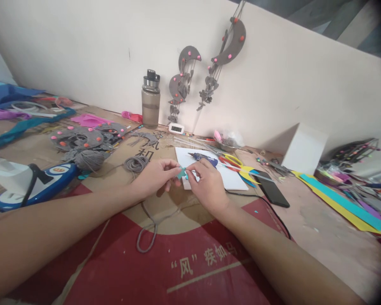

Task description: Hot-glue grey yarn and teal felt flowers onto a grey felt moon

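My left hand pinches a small teal felt piece between thumb and fingertips. Meeting it from the other side, my right hand is closed in a pinch at the piece's right edge; what lies between its fingertips is too small to make out. A grey yarn loop trails over the cardboard below my hands. To the left of my left hand is a coil of grey yarn. Just beyond my right hand, a blue glue gun lies on a white board.
Scissors and a black phone lie to the right, with a black cable nearer. A bottle and small clock stand by the wall. Grey felt moons and a blue-based device are at left.
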A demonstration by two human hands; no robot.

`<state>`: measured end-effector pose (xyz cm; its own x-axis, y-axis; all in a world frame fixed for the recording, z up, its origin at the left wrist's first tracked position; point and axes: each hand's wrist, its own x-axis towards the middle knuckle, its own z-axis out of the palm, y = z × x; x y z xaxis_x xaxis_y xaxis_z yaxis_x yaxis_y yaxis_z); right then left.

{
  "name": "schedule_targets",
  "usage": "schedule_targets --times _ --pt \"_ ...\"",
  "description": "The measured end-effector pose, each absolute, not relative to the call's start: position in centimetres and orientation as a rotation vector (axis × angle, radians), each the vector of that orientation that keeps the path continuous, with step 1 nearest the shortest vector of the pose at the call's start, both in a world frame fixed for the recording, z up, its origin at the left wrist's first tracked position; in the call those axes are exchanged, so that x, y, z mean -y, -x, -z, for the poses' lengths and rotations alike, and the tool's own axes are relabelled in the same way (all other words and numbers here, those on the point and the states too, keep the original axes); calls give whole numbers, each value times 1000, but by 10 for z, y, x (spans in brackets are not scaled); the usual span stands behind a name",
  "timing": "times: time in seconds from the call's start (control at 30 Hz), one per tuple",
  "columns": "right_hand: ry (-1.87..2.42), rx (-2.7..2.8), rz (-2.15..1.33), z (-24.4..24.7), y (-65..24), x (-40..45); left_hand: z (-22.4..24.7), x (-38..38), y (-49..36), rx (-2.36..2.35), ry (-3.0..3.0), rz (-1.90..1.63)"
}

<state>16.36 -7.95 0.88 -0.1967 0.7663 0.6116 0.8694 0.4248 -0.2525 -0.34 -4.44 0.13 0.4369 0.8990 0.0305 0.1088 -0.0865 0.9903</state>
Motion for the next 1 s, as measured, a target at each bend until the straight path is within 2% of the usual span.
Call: schedule_targets --times 0.57,1.0 --pt "1400 2038 237 -9 -162 82 -2 43 3 -929 -1580 -821" --pt "1284 1987 41 -10 -164 77 -5 46 3 -958 -1663 -800"
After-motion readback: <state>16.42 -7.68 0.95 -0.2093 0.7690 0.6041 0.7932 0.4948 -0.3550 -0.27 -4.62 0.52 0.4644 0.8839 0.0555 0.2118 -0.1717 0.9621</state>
